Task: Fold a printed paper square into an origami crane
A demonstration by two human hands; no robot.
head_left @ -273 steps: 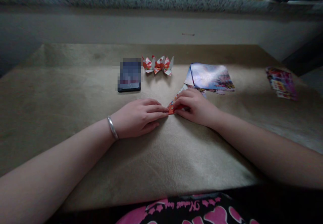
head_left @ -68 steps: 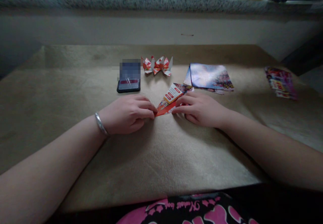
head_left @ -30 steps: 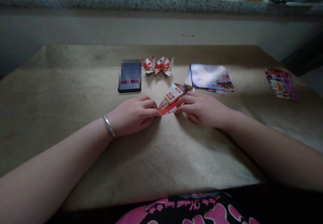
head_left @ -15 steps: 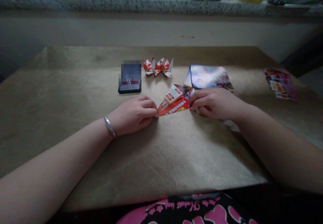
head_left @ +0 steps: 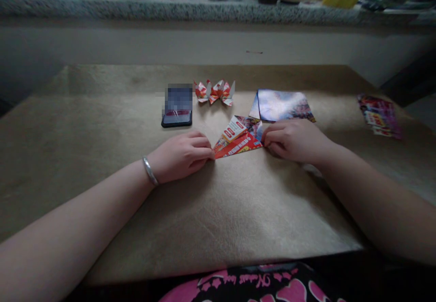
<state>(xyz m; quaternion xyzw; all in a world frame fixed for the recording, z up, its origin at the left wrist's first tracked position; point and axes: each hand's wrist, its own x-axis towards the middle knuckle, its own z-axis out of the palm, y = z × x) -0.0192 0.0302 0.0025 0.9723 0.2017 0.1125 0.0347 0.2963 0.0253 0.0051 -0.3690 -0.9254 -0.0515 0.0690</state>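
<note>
A folded sheet of printed paper (head_left: 238, 137), red with white lettering and a white and patterned flap, lies on the table between my two hands. Its narrow left tip is pinched under the fingers of my left hand (head_left: 185, 154), which wears a silver bangle at the wrist. At the paper's wider right end, my right hand (head_left: 294, 141) has its fingers curled together on the corner. The right thumb is mostly hidden. Folded red-and-white paper figures (head_left: 214, 93) stand just beyond the sheet.
Left of the figures lies a phone (head_left: 177, 106), partly blurred out. Beyond my right hand are stacked bluish paper sheets (head_left: 282, 104). Pink printed papers (head_left: 379, 116) lie at the table's far right. A stone sill (head_left: 204, 11) holding bottles and a yellow object runs behind the table.
My right fingers have slid slightly right along the paper's corner, uncovering more of its red end. The left hand stays on the tip. The whole view has shifted down a little.
</note>
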